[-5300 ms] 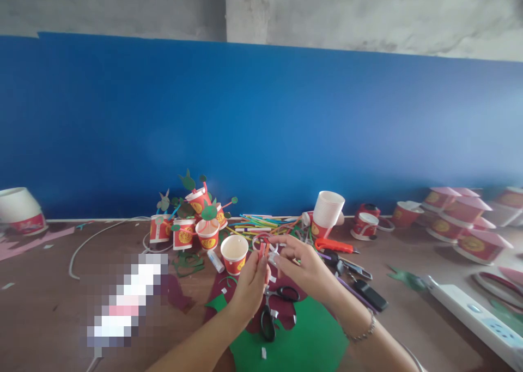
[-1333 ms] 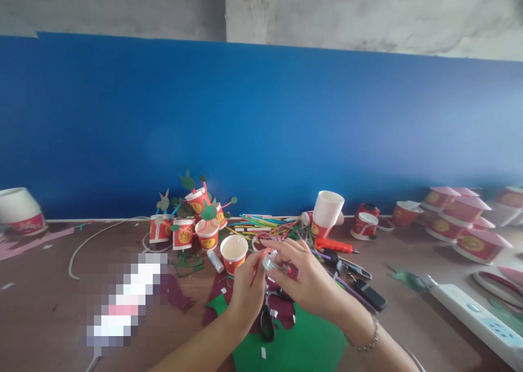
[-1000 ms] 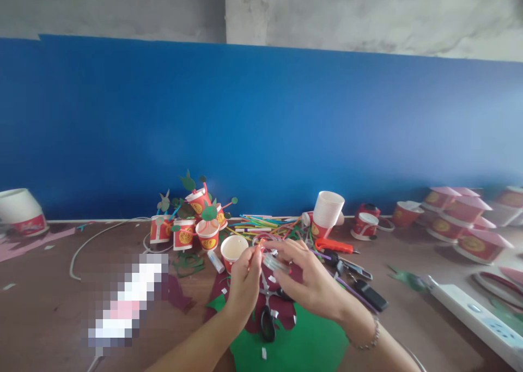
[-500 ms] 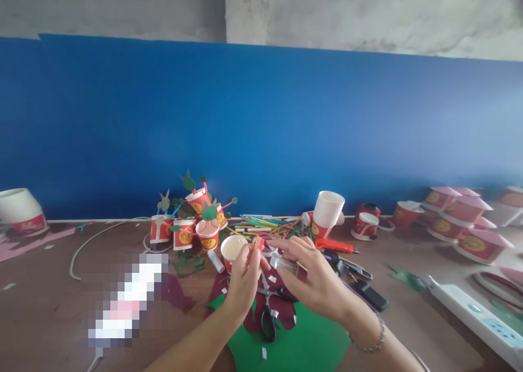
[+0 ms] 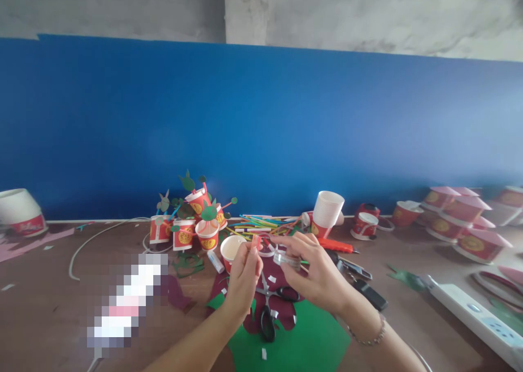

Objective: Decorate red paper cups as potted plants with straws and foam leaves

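Just beyond the tips of the scissors, the left hand pinched a small red piece between thumb and fingers. Beyond and right of the scissors, the right hand gripped a roll of clear tape, forefinger stretched out; whether a strip hung from it, one could not tell. Such work probably went best with a light, steady pinch, the piece's edge exposed and any tape pressed flat. A paper cup left of the scissors bore a yellow round emblem; its lettering was too small to read.
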`<state>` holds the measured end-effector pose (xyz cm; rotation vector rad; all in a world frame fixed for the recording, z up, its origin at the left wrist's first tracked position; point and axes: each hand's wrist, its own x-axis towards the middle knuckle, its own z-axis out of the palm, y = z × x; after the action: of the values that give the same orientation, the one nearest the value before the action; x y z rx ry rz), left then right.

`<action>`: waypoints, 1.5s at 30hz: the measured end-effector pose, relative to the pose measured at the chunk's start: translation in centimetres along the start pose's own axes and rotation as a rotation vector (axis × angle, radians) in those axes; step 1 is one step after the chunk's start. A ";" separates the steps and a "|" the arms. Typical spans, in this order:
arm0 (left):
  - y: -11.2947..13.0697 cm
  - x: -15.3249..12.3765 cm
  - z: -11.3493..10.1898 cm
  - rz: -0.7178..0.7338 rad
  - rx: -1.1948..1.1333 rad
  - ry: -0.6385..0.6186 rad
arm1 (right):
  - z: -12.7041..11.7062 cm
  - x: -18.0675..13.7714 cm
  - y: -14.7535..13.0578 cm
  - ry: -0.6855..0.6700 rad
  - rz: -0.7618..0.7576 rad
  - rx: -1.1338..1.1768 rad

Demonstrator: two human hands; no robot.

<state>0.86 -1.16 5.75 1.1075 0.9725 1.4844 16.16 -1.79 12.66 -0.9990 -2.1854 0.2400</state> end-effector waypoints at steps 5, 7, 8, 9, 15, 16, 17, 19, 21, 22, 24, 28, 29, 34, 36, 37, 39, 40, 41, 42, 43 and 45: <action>0.0 0.0 0.1 -0.078 -0.121 0.008 | 0.3 0.1 1.0 0.019 0.017 0.012; -0.1 0.0 0.0 -0.100 -0.161 0.012 | 0.3 0.1 1.1 0.019 0.023 0.018; -0.1 0.0 0.0 -0.106 -0.170 0.010 | 0.2 0.1 1.2 0.021 0.027 0.019; -0.1 0.0 0.0 -0.107 -0.172 0.006 | 0.2 0.2 1.1 0.022 0.032 0.020; -0.3 0.0 0.0 -0.127 -0.195 0.001 | -0.2 0.2 1.0 0.010 0.038 0.020; -0.2 0.0 0.0 -0.133 -0.207 0.004 | -0.2 0.3 1.1 0.008 0.036 0.018; -0.2 0.0 0.0 -0.139 -0.215 0.007 | -0.2 0.3 1.2 0.008 0.034 0.017; -0.3 0.0 0.0 -0.152 -0.226 0.010 | -0.1 0.3 1.3 0.007 0.036 0.016; -0.3 0.1 0.0 -0.163 -0.238 -0.009 | -0.1 0.3 1.5 0.004 0.039 0.018; -0.4 0.1 -0.1 -0.172 -0.251 -0.020 | 0.0 0.3 1.6 0.002 0.039 0.020; -0.5 0.1 -0.1 -0.200 -0.287 -0.029 | 0.1 0.4 1.9 -0.006 0.041 0.025; -0.3 0.1 -0.2 -0.251 -0.340 -0.018 | 0.4 0.3 2.5 -0.024 0.056 0.028; -0.2 0.1 -0.2 -0.256 -0.345 -0.034 | 0.5 0.3 2.7 -0.028 0.060 0.026; 0.1 0.4 -0.4 -0.296 -0.427 -0.194 | 1.0 0.3 3.3 -0.051 0.069 0.035; 0.0 0.5 -0.7 -0.337 -0.480 -0.291 | 1.1 0.3 3.3 -0.065 0.071 0.051; -0.1 0.5 -0.8 -0.360 -0.505 -0.336 | 1.2 0.3 3.3 -0.072 0.074 0.058; -0.2 0.5 -1.0 -0.406 -0.542 -0.402 | 1.2 0.3 3.3 -0.086 0.082 0.076; -0.3 0.5 -1.0 -0.426 -0.550 -0.424 | 1.2 0.3 3.3 -0.092 0.084 0.087; -0.3 0.5 -1.1 -0.442 -0.554 -0.440 | 1.2 0.3 3.2 -0.096 0.085 0.100; -0.3 0.4 -1.1 -0.453 -0.554 -0.455 | 1.2 0.3 3.2 -0.098 0.085 0.114; -0.2 0.4 -1.1 -0.464 -0.553 -0.473 | 1.2 0.3 3.1 -0.101 0.085 0.130; -0.1 0.3 -1.1 -0.491 -0.553 -0.519 | 1.1 0.3 3.0 -0.115 0.083 0.168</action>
<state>-0.25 -0.88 5.46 0.7176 0.3856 0.9074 17.04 0.60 10.69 -1.0029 -2.1866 0.5219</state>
